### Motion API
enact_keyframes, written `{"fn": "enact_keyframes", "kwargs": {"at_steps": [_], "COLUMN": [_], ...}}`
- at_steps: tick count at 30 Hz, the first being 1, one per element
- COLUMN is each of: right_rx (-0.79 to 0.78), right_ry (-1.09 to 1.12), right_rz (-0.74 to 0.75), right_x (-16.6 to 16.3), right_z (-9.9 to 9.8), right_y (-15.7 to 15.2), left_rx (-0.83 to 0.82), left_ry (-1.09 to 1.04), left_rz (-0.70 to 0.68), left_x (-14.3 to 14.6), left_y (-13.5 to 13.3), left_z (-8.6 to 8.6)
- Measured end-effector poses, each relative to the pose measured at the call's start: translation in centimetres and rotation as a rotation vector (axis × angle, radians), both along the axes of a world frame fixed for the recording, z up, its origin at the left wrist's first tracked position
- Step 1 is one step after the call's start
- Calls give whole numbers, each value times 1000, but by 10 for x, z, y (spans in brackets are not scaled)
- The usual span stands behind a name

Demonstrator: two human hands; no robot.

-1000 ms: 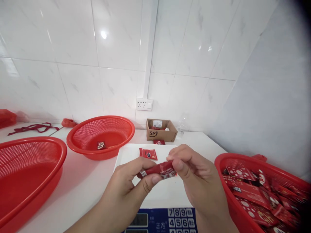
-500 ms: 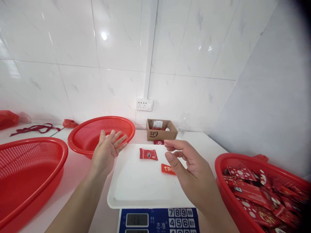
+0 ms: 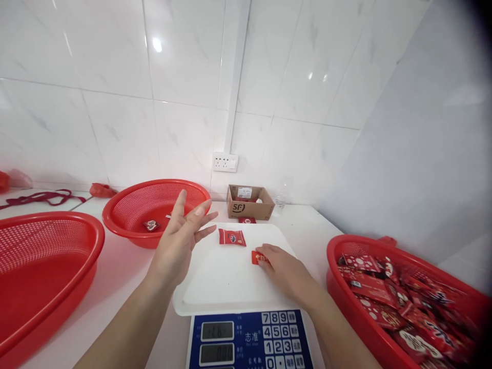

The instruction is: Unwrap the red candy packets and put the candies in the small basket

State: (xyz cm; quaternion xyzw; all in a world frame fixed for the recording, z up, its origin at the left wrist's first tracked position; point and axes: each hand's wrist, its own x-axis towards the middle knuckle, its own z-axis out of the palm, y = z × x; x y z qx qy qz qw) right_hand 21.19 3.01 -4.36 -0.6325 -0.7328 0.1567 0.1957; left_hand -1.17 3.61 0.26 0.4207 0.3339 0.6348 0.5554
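Observation:
My left hand (image 3: pixel 182 243) is raised over the left edge of the white scale pan (image 3: pixel 207 292), its fingers spread and nothing in it. On the pan, my right hand (image 3: pixel 282 269) has its thumb and fingertips closed on a small red snack packet (image 3: pixel 255 258) with gold lettering, partly covered by the fingers. A larger red snack packet (image 3: pixel 232 237) lies farther back on the pan, apart from both hands. Below the pan is the blue scale panel (image 3: pixel 251 341) with number keys and two displays.
A red basket (image 3: pixel 334 256) full of packets stands at right. Behind my left hand, another red basket (image 3: pixel 123 202) holds a few packets. A third red basket (image 3: pixel 86 225) is at far left. A cardboard box (image 3: pixel 249 209) stands by the wall, with a red packet (image 3: pixel 246 220) before it.
My right hand has lowered onto the pan and closed on the small red packet. My left hand has moved slightly right, its fingers still spread. The camera view has shifted a little.

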Motion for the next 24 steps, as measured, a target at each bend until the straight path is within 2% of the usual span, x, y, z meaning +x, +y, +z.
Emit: {"fn": "enact_keyframes", "kwargs": {"at_steps": [3,5,10,12,14,17,21,24], "right_rx": [20,51,145,167,158,174,262,334], "right_ry": [33,106,358,445,558,639,597,565], "right_rz": [-12,-17,29,76,135,195,336,403], "right_x": [-2,-7,-25,-32,-37,-42,-41,-39], "right_z": [-6,-2,31,46,55,58,54,53], "right_y": [-1,-4,-22,-32,-40,-45,-43,-42], "left_rx": [29,70,210,252,274,294,296,291], "left_ry": [35,124,535,612,587,420,262,305], "left_rz": [-53,-109,-231,-254,-275,-254,-191,-216], "left_x": [3,5,12,16,18,19,19,20], "left_y": [-3,-5,-15,-22,-27,-34,-40,-42], "left_z": [-2,-5,-9,-7,-5,-3,-2,-3]}}
